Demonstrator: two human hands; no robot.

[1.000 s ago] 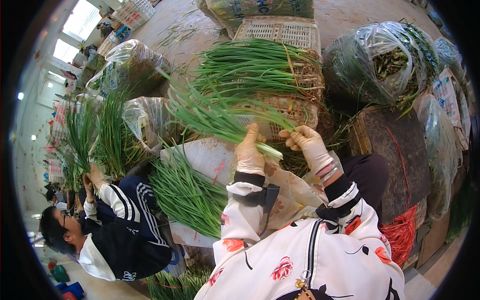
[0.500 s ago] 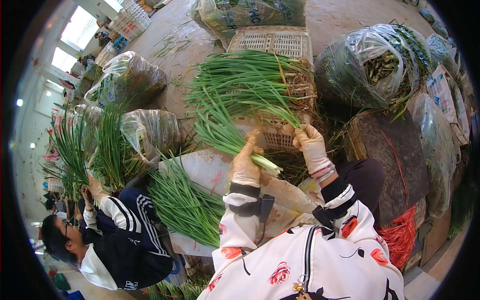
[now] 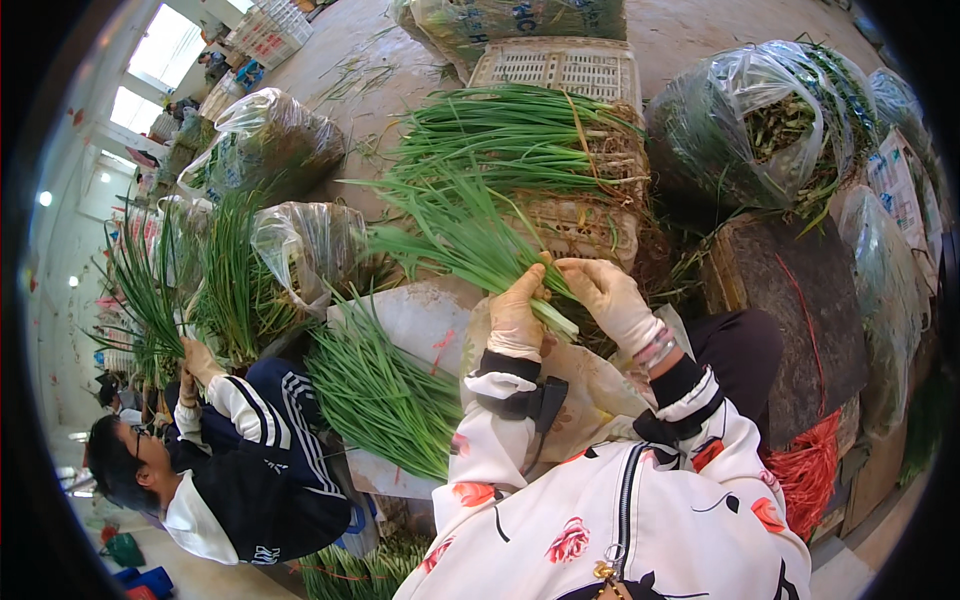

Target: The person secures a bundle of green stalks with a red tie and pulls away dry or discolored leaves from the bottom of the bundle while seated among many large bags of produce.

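My gloved left hand (image 3: 517,312) is closed around a small bunch of spring onions (image 3: 465,240). Their green leaves fan out to the far left, and the pale stem ends stick out at the right of my fist. Close beside it, my gloved right hand (image 3: 608,303) pinches at the stalks on the bunch's right side; its fingertips are partly hidden. Beyond both hands, a larger heap of spring onions (image 3: 500,135) with brown roots lies on a cream plastic crate (image 3: 590,225). More spring onions (image 3: 380,385) are spread over a pale board to my left.
A co-worker (image 3: 240,470) sits at the left, handling upright spring onions (image 3: 150,290). Plastic bags of greens stand at the left (image 3: 270,145) and right (image 3: 760,130). Beside my right knee are a dark-topped box (image 3: 790,290) and red string (image 3: 805,470).
My right hand has moved left from over the crate's near edge to the bunch, bringing a rooted stalk toward it. My left hand has shifted slightly right. The view has tilted a little.
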